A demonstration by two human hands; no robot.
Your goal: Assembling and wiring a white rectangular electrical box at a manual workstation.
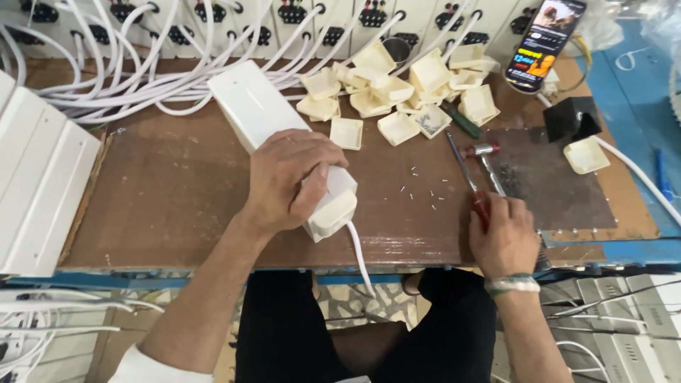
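1. Left hand (294, 181) is clamped over the near end of a long white extension-board housing (273, 124), fingers curled round it, pinning it flat on the brown bench (163, 206). The housing runs diagonally away to the far left.
2. Its cream end cap (332, 213) looks already seated and a white cord (358, 255) trails off the near edge, so that end seems mostly together.
3. Right hand (502, 237) sits near right, closed round a red-handled screwdriver (467, 174) with the shaft pointing away. Can't tell how tight the grip is.
4. Tiny screws (422, 191) lie loose between the hands, so fastening looks like what's left.
5. Further out: a pile of spare cream caps (397, 89), a small hammer (486, 159), a phone (543, 42) propped far right, and finished boards (42, 177) stacked left.
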